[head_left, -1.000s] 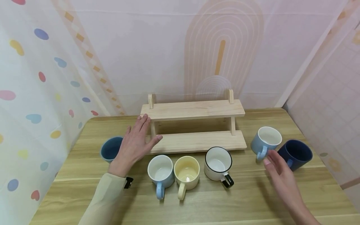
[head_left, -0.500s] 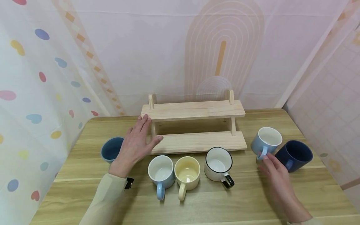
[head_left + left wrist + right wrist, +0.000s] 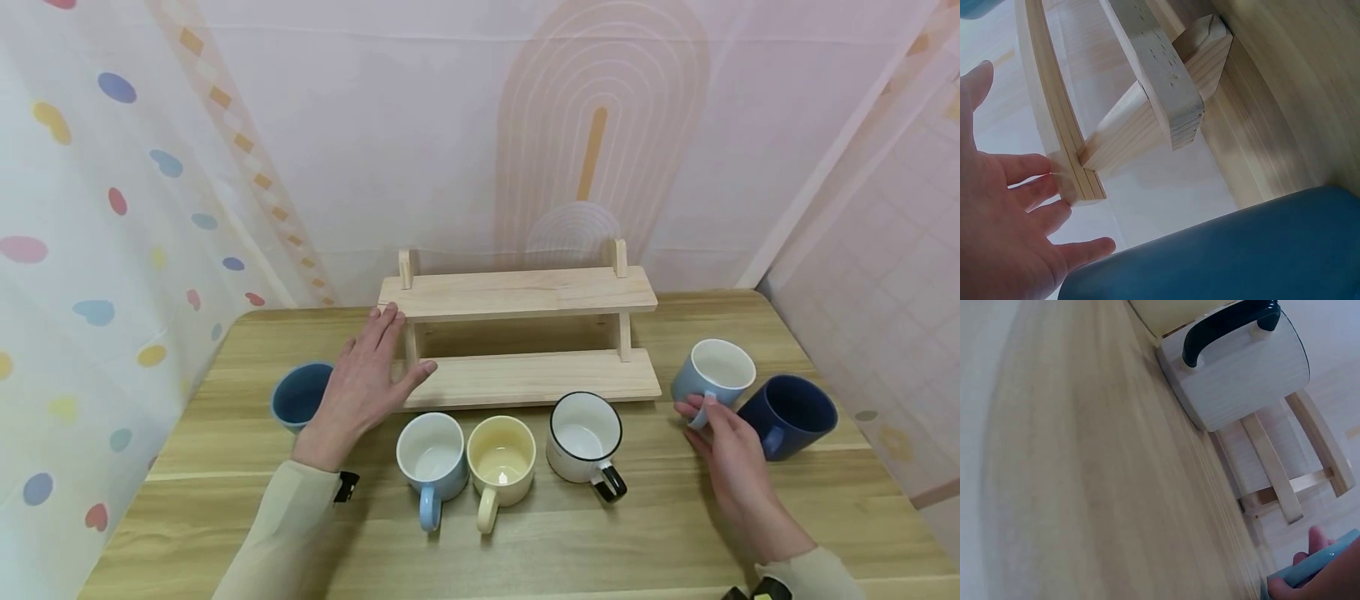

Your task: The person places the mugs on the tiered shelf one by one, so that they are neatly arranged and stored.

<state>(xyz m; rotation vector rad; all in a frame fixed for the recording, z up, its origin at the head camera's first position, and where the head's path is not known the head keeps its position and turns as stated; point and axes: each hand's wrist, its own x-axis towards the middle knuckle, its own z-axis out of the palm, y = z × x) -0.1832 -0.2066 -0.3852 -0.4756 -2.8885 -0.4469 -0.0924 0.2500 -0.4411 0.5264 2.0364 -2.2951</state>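
Observation:
My right hand [image 3: 735, 462] grips the handle of a light blue mug [image 3: 687, 381] with a white inside, upright at the table's right. Low in the right wrist view, its fingers show curled round part of the mug [image 3: 1310, 570]. Close to that hand stands a navy mug [image 3: 795, 410]. My left hand [image 3: 363, 385] is spread, fingertips at the left end of the upper board of a two-tier wooden shelf [image 3: 525, 293]. A deep blue mug [image 3: 294, 400] sits partly hidden behind this hand; the left wrist view shows it [image 3: 1229, 256] just below the fingers.
In front of the shelf stand another light blue mug [image 3: 431, 454], a yellow mug [image 3: 501, 458] and a white mug [image 3: 585, 433] with black rim and handle. All stand on a wooden table [image 3: 570, 542]. Patterned curtains [image 3: 375, 150] hang behind and at the sides.
My right hand has moved slightly from just beside the light blue mug's handle to gripping it. My left hand stays at the shelf's end, and the mugs remain where they stood.

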